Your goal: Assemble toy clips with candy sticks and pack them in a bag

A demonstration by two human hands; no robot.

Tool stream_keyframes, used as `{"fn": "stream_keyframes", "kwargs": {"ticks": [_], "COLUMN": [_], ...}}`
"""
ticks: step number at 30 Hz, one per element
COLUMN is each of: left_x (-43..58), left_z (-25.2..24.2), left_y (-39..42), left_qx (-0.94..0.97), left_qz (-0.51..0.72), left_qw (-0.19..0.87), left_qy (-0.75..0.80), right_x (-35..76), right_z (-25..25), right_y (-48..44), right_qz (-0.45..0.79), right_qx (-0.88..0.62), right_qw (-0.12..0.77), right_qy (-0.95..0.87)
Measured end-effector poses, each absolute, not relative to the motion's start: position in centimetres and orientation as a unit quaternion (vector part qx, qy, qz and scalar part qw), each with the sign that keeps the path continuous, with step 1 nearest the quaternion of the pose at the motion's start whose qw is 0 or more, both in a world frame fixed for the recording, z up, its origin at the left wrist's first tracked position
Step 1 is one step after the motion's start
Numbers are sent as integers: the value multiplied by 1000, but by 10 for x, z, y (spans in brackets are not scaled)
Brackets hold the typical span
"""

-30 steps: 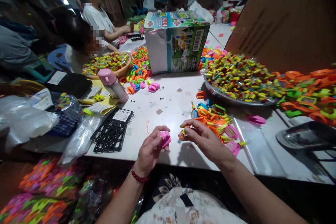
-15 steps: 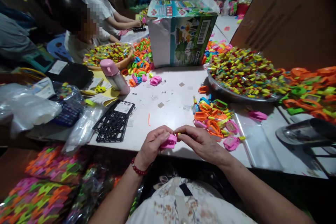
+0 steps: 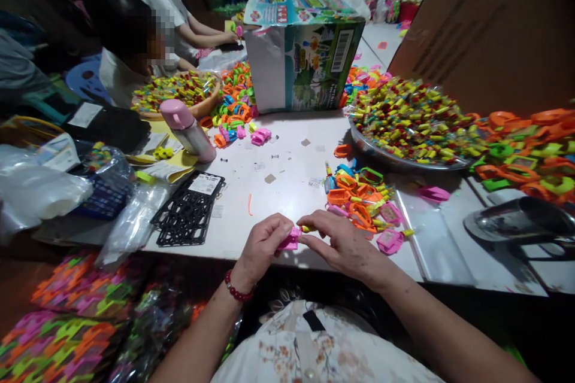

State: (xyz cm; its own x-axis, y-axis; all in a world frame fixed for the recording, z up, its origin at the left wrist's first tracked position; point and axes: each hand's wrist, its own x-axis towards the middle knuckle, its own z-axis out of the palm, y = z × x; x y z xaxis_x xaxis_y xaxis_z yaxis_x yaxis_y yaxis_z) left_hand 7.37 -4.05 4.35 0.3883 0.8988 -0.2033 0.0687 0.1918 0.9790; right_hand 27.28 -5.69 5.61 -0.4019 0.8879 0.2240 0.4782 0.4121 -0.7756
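Head view. The left hand [image 3: 265,242], a red bead bracelet [image 3: 236,291] at its wrist, is curled closed around a small pink plastic frame piece [image 3: 288,241], pinching it between thumb and fingers just above the near edge of the white tabletop [image 3: 287,185]. The right hand [image 3: 341,242] meets it from the other side, its fingertips closed on a small yellow-tipped stick piece [image 3: 307,228] that touches the pink piece; the two hands are in contact at the fingertips.

Just beyond the right hand lies a loose heap of orange, green and pink plastic frame pieces [image 3: 363,200]. Behind it stands a round metal tray [image 3: 404,161] piled with yellow, red and green stick pieces. To the left of the hands a black plastic lattice sheet [image 3: 188,215] lies flat, with clear plastic bags [image 3: 135,221] beside it and a pink lidded bottle [image 3: 186,130] tilted further back. A printed cardboard box [image 3: 309,66] stands at mid-table; a large brown cardboard carton [image 3: 489,36] rises at right. At far left another person in a white shirt [image 3: 166,9] handles small parts near a shallow basket [image 3: 209,105] of coloured pieces.
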Motion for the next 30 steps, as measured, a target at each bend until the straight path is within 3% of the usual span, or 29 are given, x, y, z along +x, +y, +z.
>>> {"fn": "stream_keyframes", "kwargs": {"ticks": [8,17,26,30], "left_x": [75,79,79,82], "left_z": [52,45,55,57], "left_y": [-34,-27,-23,-21], "left_qx": [655,639,765,755], "left_qz": [311,312,289,295], "left_qw": [530,563,445,461], "left_qy": [440,421,366,361], "right_x": [276,286,287,289], "right_z": [53,53,55,54], "right_y": [-55,-52,-54,-54], "right_qz": [288,290,299,287], "right_qx": [-437,-447,-453,-460], "right_qw": [318,318,284,296], "right_qy": [-790,-785,-791,-787]}}
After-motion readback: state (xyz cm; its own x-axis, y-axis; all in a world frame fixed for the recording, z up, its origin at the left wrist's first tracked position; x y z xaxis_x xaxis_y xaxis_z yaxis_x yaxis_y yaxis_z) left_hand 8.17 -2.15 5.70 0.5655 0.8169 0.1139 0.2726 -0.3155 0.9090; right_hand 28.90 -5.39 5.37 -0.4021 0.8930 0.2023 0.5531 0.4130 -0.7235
